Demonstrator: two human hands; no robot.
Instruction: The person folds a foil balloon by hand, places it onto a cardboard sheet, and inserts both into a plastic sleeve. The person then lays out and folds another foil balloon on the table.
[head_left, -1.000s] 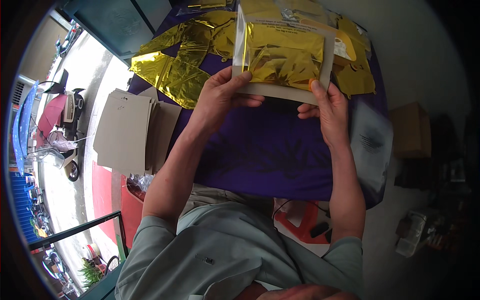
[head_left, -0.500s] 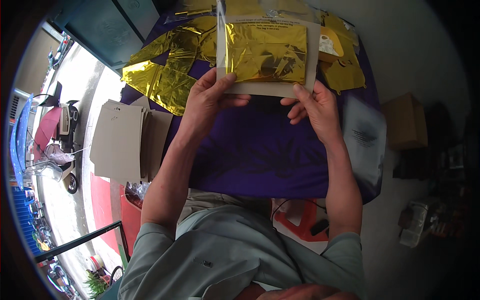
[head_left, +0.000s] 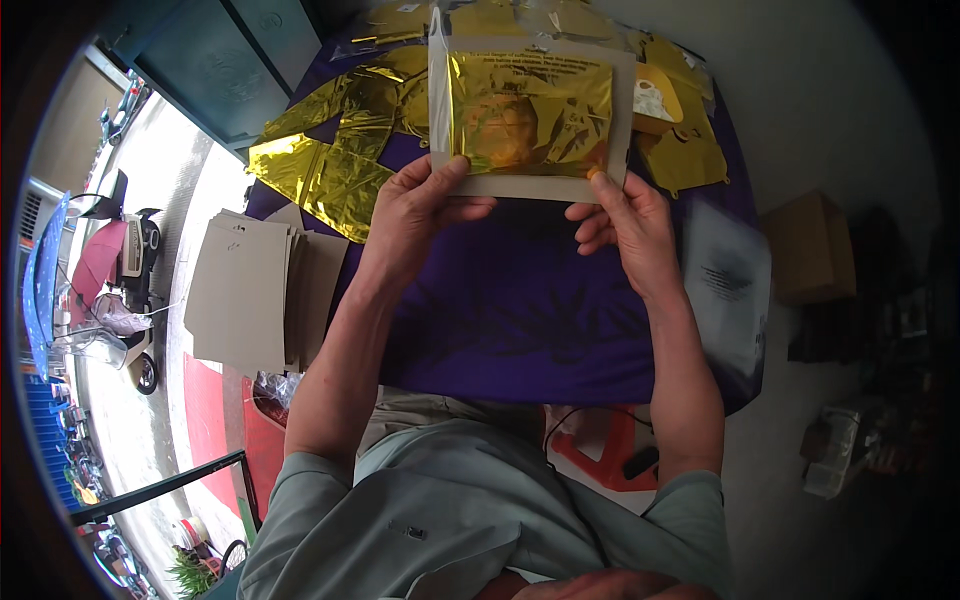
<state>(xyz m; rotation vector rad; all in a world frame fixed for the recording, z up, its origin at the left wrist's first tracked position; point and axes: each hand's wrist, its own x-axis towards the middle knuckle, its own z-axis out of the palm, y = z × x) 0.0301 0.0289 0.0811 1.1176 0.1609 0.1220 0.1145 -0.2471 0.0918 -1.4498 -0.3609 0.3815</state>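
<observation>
The flat package (head_left: 532, 115) is held up at the top centre of the frame, its lower edge running between both hands, and purple cloth (head_left: 520, 270) spreads below it between the forearms to a curved near edge. The left hand (head_left: 420, 205) pinches the lower left corner, thumb in front; the right hand (head_left: 630, 220) pinches near the lower right corner, its other fingers loosely curled. On the cloth-covered table, grey boards (head_left: 238, 300) stack at the left edge, clear bags (head_left: 728, 285) lie at the right, and a cardboard box (head_left: 812, 245) stands beyond. The package shows a shiny gold rectangle and pale board under clear film; crinkled gold foil (head_left: 335, 185) spreads upper left, near a yellow tray (head_left: 656, 122) at upper right.
</observation>
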